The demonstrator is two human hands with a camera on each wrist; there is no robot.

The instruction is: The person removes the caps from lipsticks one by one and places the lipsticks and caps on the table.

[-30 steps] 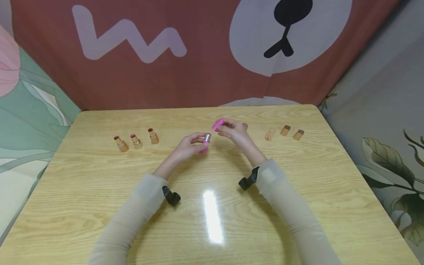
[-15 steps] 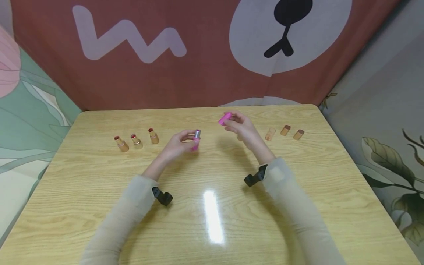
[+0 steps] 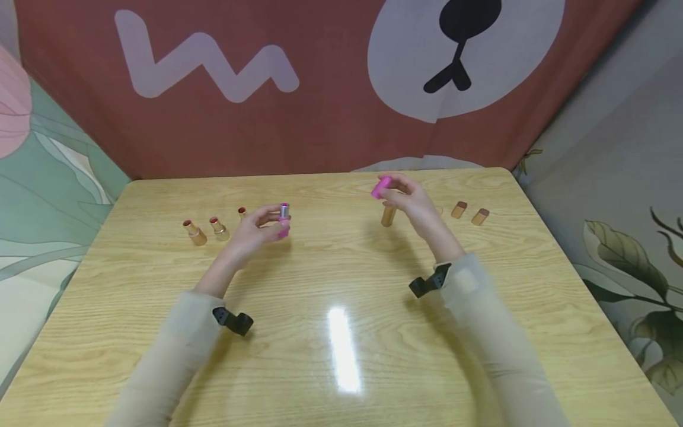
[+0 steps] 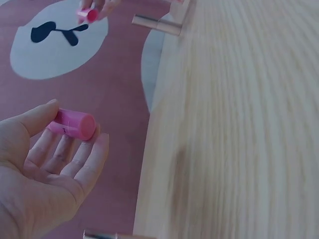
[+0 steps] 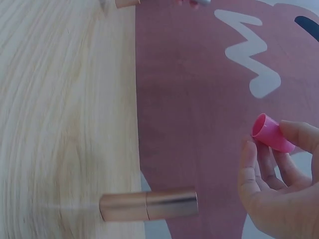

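My left hand (image 3: 252, 232) pinches an uncapped lipstick (image 3: 284, 220) with a pink base and silver collar, held upright above the table. In the left wrist view the pink lipstick base (image 4: 75, 124) sits between thumb and fingers. My right hand (image 3: 413, 204) holds a pink lipstick cap (image 3: 381, 187) by thumb and fingertips, tilted, its open end showing in the right wrist view (image 5: 271, 133). Just below the right hand stands a closed gold lipstick (image 3: 388, 216), partly hidden by the fingers. Behind the left hand, an uncapped gold lipstick (image 3: 242, 212) is mostly covered.
Two more uncapped lipsticks, one gold (image 3: 195, 233) and one paler (image 3: 219, 229), stand at the left of the wooden table (image 3: 341, 273). At the right are two gold-brown caps (image 3: 459, 209) (image 3: 480, 217). A printed red cloth (image 3: 320, 130) hangs behind the table's far edge.
My hands have drawn apart: the left moved left with the pink lipstick, the right moved right and away with its cap. The standing gold lipstick has come into view.
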